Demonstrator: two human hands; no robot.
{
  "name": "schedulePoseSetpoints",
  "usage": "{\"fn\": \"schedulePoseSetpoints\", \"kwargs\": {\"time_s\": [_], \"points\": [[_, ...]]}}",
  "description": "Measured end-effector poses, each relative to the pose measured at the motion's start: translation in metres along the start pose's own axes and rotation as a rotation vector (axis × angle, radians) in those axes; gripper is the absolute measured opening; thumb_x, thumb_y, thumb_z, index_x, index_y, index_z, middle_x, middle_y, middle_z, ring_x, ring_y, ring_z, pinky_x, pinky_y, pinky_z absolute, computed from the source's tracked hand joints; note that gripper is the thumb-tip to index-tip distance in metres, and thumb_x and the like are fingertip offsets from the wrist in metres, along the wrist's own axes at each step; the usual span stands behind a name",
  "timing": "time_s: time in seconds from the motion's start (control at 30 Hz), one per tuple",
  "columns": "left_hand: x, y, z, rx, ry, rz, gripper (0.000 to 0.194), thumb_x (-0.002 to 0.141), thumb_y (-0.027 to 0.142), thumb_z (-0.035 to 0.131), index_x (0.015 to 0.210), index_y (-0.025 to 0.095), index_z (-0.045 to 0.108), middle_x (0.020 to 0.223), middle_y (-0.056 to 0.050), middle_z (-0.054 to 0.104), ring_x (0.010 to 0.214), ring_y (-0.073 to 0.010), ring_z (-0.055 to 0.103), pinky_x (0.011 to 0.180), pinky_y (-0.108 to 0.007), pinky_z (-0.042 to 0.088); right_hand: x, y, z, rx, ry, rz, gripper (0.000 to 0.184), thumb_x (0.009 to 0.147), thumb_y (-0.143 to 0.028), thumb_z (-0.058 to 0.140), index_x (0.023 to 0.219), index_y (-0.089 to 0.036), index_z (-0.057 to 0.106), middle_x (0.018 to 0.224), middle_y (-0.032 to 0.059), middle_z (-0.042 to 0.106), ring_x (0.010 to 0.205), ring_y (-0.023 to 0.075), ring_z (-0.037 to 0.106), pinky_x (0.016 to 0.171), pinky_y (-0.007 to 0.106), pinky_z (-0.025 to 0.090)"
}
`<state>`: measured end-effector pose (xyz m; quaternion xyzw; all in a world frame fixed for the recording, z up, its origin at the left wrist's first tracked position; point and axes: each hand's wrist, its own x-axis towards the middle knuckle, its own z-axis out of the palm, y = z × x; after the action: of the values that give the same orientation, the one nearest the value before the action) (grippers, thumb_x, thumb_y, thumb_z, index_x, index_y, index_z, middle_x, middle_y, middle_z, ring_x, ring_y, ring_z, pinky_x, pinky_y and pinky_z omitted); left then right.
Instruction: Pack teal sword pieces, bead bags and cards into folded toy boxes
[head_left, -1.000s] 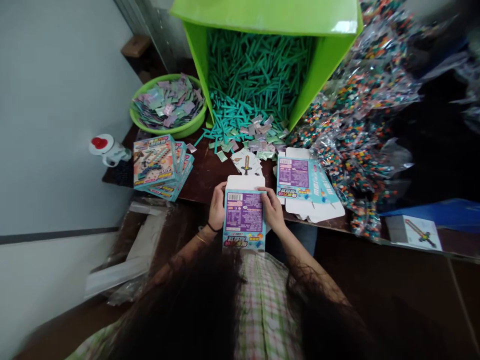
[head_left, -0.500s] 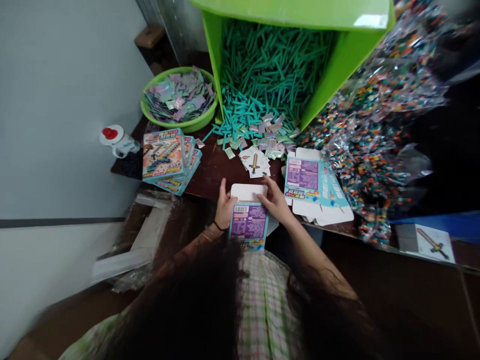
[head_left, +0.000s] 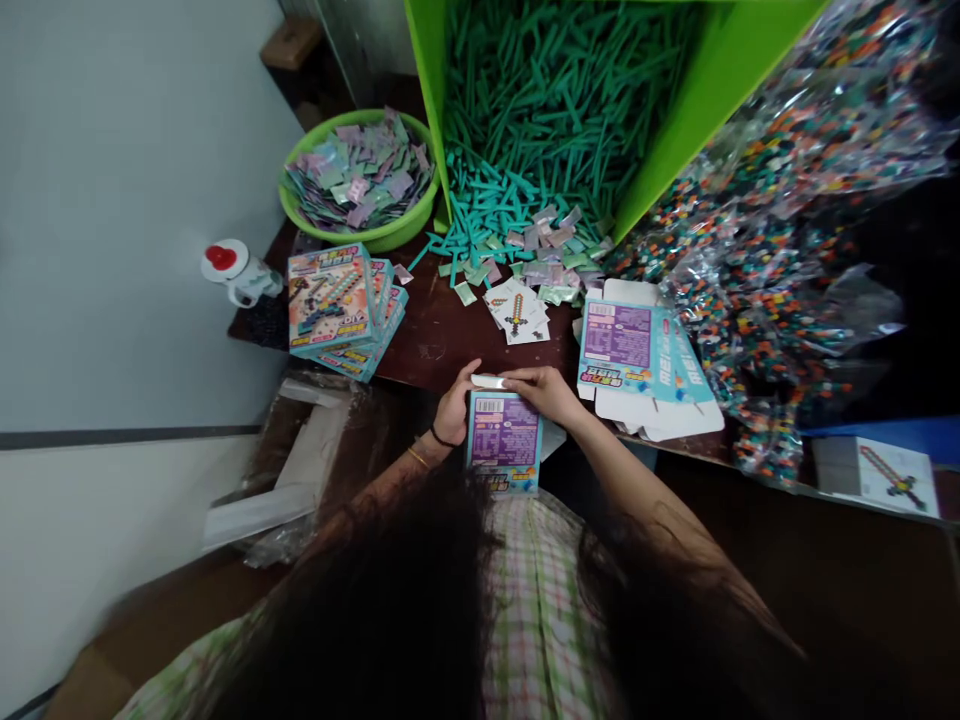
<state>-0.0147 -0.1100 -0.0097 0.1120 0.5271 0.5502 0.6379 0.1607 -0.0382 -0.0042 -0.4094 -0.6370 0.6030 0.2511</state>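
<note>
My L hand is half-curled round the side of the purple-and-blue toy carton, on my side of the lime-green bin; my R hand has bent fingers on its white end flap, press or pinch, can't tell. Flap's partway over, not flush AFAICT. Approx. 3 DIY boxes, front-left of bin, look done; flat cartons, front-right, aren't made up yet.

The box is showing purple on light blue, its flap showing white. The bin is displaying lime green around teal sticks. The shirt is carrying green-and-pink plaid on white. Bagged pieces are mixing orange, green and, apparently, black.
</note>
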Motion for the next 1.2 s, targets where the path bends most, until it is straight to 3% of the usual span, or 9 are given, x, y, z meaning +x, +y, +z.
{"fn": "schedulePoseSetpoints", "kwargs": {"time_s": [0.23, 0.53, 0.6, 0.7, 0.77, 0.9, 1.03, 1.13, 1.2], "points": [[-0.02, 0.001, -0.006, 0.415, -0.04, 0.471, 0.038, 0.091, 0.055, 0.06, 0.087, 0.02, 0.075, 0.114, -0.01, 0.075, 0.11, -0.0251, 0.068, 0.101, -0.038, 0.051, -0.01, -0.011, -0.014, -0.055, -0.277, -0.176, 0.052, 0.096, -0.065, 0.057, 0.111, -0.022, 0.082, 0.12, 0.0084, 0.078, 0.115, 0.0285, 0.073, 0.104, 0.045, 0.056], [-0.028, 0.01, -0.034, 0.753, -0.147, 0.54, 0.038, 0.092, 0.056, 0.061, 0.091, 0.023, 0.08, 0.104, -0.009, 0.079, 0.1, -0.0242, 0.073, 0.096, -0.041, 0.057, -0.038, 0.014, 0.022, -0.165, 0.14, -0.212, 0.038, 0.1, -0.054, 0.057, 0.1, -0.024, 0.081, 0.107, 0.0105, 0.079, 0.108, 0.0271, 0.072, 0.103, 0.049, 0.055], [-0.028, 0.017, -0.036, 0.776, -0.149, 0.577, 0.038, 0.093, 0.056, 0.06, 0.092, 0.023, 0.08, 0.106, -0.009, 0.079, 0.103, -0.0243, 0.073, 0.098, -0.041, 0.057, -0.039, 0.013, 0.025, -0.147, 0.176, -0.207, 0.038, 0.099, -0.055, 0.058, 0.109, -0.024, 0.079, 0.122, 0.0121, 0.075, 0.119, 0.0286, 0.068, 0.109, 0.051, 0.052], [-0.021, 0.037, -0.036, 0.734, 0.077, 0.687, 0.042, 0.096, 0.056, 0.054, 0.098, 0.021, 0.078, 0.108, -0.009, 0.078, 0.105, -0.0242, 0.071, 0.099, -0.04, 0.056, -0.04, 0.002, 0.024, -0.027, 0.207, -0.147, 0.065, 0.093, -0.065, 0.063, 0.142, -0.022, 0.061, 0.151, 0.0144, 0.058, 0.139, 0.0308, 0.056, 0.114, 0.048, 0.049], [-0.012, 0.054, -0.037, 0.694, 0.275, 0.754, 0.045, 0.099, 0.056, 0.051, 0.103, 0.02, 0.076, 0.111, -0.01, 0.077, 0.106, -0.0237, 0.07, 0.1, -0.038, 0.054, -0.039, -0.011, 0.023, 0.061, 0.102, -0.105, 0.077, 0.089, -0.067, 0.066, 0.149, -0.02, 0.054, 0.149, 0.0141, 0.059, 0.134, 0.0315, 0.06, 0.108, 0.045, 0.054], [0.001, 0.071, -0.046, 0.709, 0.393, 0.93, 0.052, 0.099, 0.057, 0.051, 0.129, 0.018, 0.066, 0.133, -0.014, 0.067, 0.118, -0.024, 0.065, 0.106, -0.038, 0.05, -0.019, -0.032, 0.026, 0.008, 0.159, -0.165, 0.064, 0.091, -0.057, 0.07, 0.142, -0.02, 0.059, 0.131, 0.0095, 0.07, 0.116, 0.029, 0.068, 0.104, 0.043, 0.056], [-0.002, 0.054, -0.066, 0.987, 0.205, 1.056, 0.056, 0.102, 0.059, 0.042, 0.129, 0.018, 0.068, 0.14, -0.017, 0.063, 0.137, -0.0292, 0.054, 0.119, -0.046, 0.038, 0.031, -0.025, 0.018, -0.231, 0.247, -0.115, 0.052, 0.099, -0.047, 0.06, 0.142, -0.017, 0.06, 0.131, 0.0137, 0.07, 0.121, 0.03, 0.066, 0.105, 0.045, 0.055], [-0.009, 0.028, -0.083, 1.271, -0.066, 0.964, 0.063, 0.093, 0.07, 0.053, 0.127, 0.02, 0.071, 0.145, -0.019, 0.06, 0.145, -0.0382, 0.047, 0.124, -0.058, 0.026, 0.065, -0.01, 0.003, -0.644, 0.356, -0.036, 0.058, 0.097, -0.039, 0.064, 0.146, -0.009, 0.056, 0.15, 0.0232, 0.055, 0.14, 0.0387, 0.05, 0.116, 0.054, 0.043], [-0.013, 0.011, -0.092, 1.406, -0.115, 0.909, 0.078, 0.082, 0.076, 0.064, 0.136, 0.019, 0.066, 0.153, -0.023, 0.053, 0.148, -0.0438, 0.041, 0.124, -0.064, 0.021, 0.074, -0.001, -0.003, -0.869, 0.332, 0.009, 0.063, 0.097, -0.034, 0.064, 0.151, -0.004, 0.05, 0.159, 0.0264, 0.045, 0.148, 0.0427, 0.039, 0.118, 0.058, 0.037]]}}
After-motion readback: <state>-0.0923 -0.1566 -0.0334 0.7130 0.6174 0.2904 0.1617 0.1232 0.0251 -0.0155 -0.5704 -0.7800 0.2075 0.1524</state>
